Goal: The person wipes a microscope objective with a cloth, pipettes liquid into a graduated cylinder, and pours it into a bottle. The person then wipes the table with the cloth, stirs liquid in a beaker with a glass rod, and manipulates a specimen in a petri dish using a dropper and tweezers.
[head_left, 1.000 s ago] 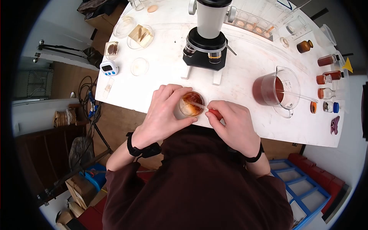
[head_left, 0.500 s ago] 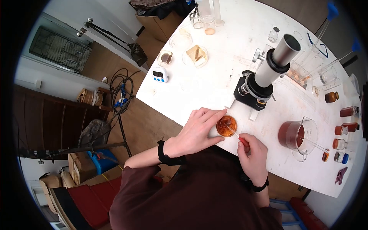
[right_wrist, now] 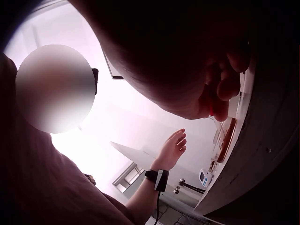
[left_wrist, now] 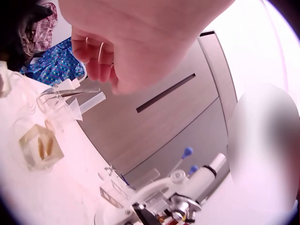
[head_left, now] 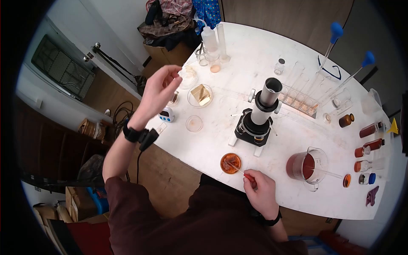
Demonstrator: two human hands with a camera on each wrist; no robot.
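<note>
In the head view a round dish of orange-brown liquid (head_left: 230, 163) lies near the table's front edge. My right hand (head_left: 262, 193) pinches the red handle (head_left: 250, 180) of a thin tool, whose far end reaches into that dish. Raised over the table's left side, my left hand (head_left: 159, 93) holds nothing, its fingers loosely bent. Below and around it are a white timer (head_left: 166, 114), a small dish mostly hidden behind the hand, and a glass dish with a yellowish block (head_left: 201, 95). The left wrist view shows the left hand (left_wrist: 136, 42) above the block (left_wrist: 41, 147).
A microscope (head_left: 259, 114) stands behind the orange-brown dish. To the right are a beaker of red liquid (head_left: 297, 165) with a glass rod and several small bottles (head_left: 370, 129). A test tube rack (head_left: 299, 102) is at the back. A shallow dish (head_left: 194, 123) lies left of the microscope.
My left hand has let go of the orange-brown dish and moved up and left, over the table's left side. My right hand still holds the red-handled tool at the dish. The head view has shifted.
</note>
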